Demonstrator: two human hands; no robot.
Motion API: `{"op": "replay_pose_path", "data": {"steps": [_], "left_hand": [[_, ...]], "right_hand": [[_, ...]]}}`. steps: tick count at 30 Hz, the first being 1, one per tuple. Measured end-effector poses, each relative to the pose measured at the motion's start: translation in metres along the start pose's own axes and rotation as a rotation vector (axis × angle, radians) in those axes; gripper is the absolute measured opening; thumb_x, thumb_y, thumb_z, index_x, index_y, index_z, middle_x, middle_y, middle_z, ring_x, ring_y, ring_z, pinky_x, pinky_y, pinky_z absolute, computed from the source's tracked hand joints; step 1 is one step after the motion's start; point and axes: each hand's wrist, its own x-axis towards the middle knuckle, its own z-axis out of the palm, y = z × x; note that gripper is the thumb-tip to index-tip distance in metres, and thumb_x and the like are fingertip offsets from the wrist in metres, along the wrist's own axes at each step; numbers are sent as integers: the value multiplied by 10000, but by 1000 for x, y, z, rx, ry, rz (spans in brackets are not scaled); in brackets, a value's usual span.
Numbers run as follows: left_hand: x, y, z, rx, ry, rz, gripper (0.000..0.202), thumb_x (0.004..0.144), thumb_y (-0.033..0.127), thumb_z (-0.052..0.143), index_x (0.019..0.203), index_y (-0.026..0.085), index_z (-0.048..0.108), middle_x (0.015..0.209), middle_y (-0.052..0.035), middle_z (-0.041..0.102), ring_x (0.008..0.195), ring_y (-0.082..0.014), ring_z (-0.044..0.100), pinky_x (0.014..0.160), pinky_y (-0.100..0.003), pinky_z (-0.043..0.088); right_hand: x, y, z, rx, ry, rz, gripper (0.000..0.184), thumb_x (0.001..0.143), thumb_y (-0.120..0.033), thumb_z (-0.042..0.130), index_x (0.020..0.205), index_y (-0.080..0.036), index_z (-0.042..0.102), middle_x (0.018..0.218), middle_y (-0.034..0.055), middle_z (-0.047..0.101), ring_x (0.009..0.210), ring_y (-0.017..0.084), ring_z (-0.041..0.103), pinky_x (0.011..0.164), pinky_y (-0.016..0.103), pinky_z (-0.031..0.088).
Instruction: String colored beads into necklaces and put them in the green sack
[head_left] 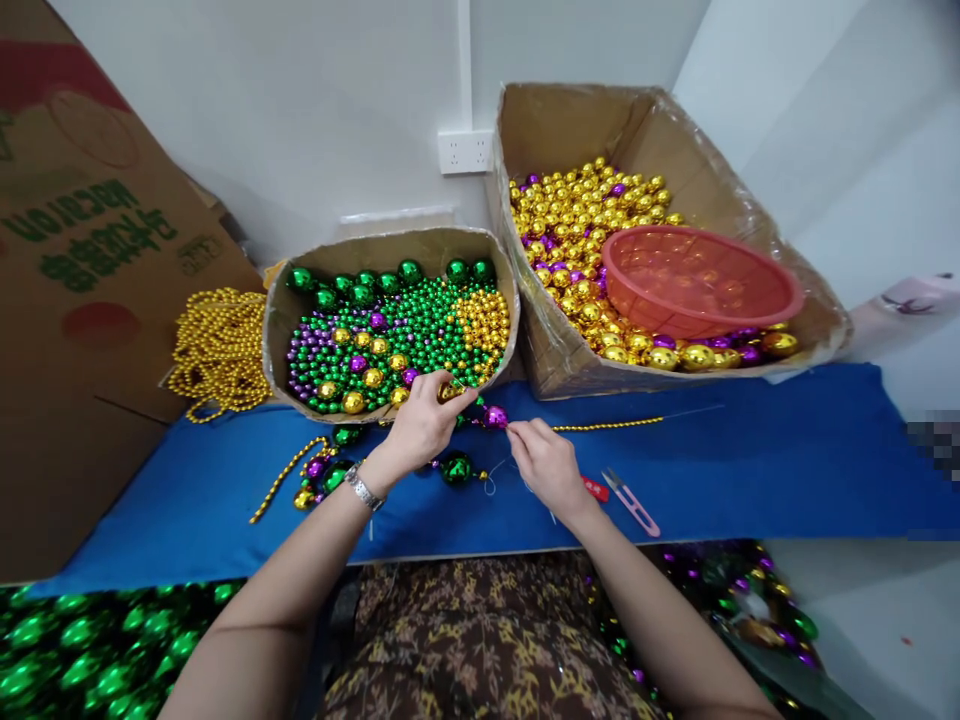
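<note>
My left hand point(421, 425) is closed around a gold bead point(450, 391) at the front rim of a low cardboard box point(274, 330) full of green, gold and purple beads. My right hand point(546, 464) pinches a thin needle or wire strung with small gold beads point(607, 425), just right of a purple bead point(495, 417). A partly strung garland of green, purple and gold beads point(322, 472) trails left over the blue cloth point(750, 460) under my left wrist, which wears a metal watch.
A large cardboard box point(555, 350) at the right holds gold and purple balls and a red plastic basin point(697, 282). Gold bead strands point(219, 350) lie at the left. Thread snips point(631, 502) rest near my right hand. Green beads point(90, 650) fill a container below.
</note>
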Motion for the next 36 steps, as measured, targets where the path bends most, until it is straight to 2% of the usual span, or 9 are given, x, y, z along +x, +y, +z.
{"op": "replay_pose_path", "data": {"steps": [2, 5, 9, 11, 13, 16, 19, 29, 36], "left_hand": [[1, -4, 1, 145, -66, 37, 463, 845, 87, 461, 1195, 314, 661, 1227, -141, 499, 1140, -325, 438, 914, -529, 457], [3, -13, 2, 207, -82, 44, 514, 837, 55, 428, 1239, 310, 622, 1282, -144, 499, 1181, -334, 416, 914, -526, 465], [8, -22, -2, 48, 38, -85, 417, 815, 104, 524, 1167, 274, 669, 1239, -140, 537, 1196, -338, 423, 958, -514, 444], [9, -21, -6, -192, 161, -218, 352, 798, 173, 609, 1129, 260, 690, 1173, -126, 566, 1133, -308, 483, 934, -461, 473], [9, -16, -9, -585, 239, -383, 324, 790, 254, 666, 1112, 249, 689, 1081, -95, 603, 987, -238, 565, 834, -377, 530], [8, -2, -12, -1191, 240, -610, 298, 793, 313, 691, 1070, 205, 682, 939, -54, 647, 793, -151, 617, 713, -294, 562], [8, 8, -12, -1460, 244, -716, 250, 802, 276, 693, 1027, 168, 680, 899, -54, 682, 776, -131, 649, 728, -267, 573], [6, 9, -9, -1463, 289, -707, 245, 794, 248, 711, 1016, 152, 676, 945, -65, 700, 848, -148, 674, 762, -266, 580], [-1, 23, 0, -1251, 307, -540, 443, 682, 256, 807, 1084, 200, 632, 1070, -62, 664, 921, -159, 646, 754, -274, 577]], "right_hand": [[-2, 0, 1, -6, -8, 4, 259, 976, -231, 407, 952, -188, 661, 817, 51, 655, 725, 145, 630, 665, 230, 446], [-6, 3, 1, 1, -15, 6, 257, 973, -229, 407, 937, -189, 659, 815, 50, 656, 720, 144, 631, 662, 230, 453], [-14, 8, -6, 49, -3, 11, 254, 971, -237, 411, 927, -193, 658, 831, 53, 673, 748, 150, 648, 689, 236, 474], [-19, 9, -12, 89, 6, 19, 243, 969, -253, 425, 930, -198, 658, 838, 52, 682, 753, 154, 655, 702, 243, 484], [-23, 6, -17, 135, 12, 25, 232, 968, -267, 438, 934, -203, 658, 841, 50, 686, 753, 157, 656, 706, 250, 490], [-24, -2, -24, 197, 15, 13, 225, 970, -270, 445, 943, -201, 657, 838, 51, 680, 741, 154, 649, 692, 252, 488], [-23, -10, -27, 229, 15, -1, 232, 974, -276, 441, 947, -193, 656, 819, 51, 664, 732, 152, 640, 689, 252, 487], [-25, -11, -29, 203, 5, -28, 245, 972, -270, 446, 962, -175, 671, 814, 56, 654, 710, 143, 636, 677, 244, 492], [-24, -14, -21, 162, 36, -34, 239, 980, -257, 436, 942, -184, 660, 790, 51, 652, 709, 145, 634, 686, 247, 485]]}}
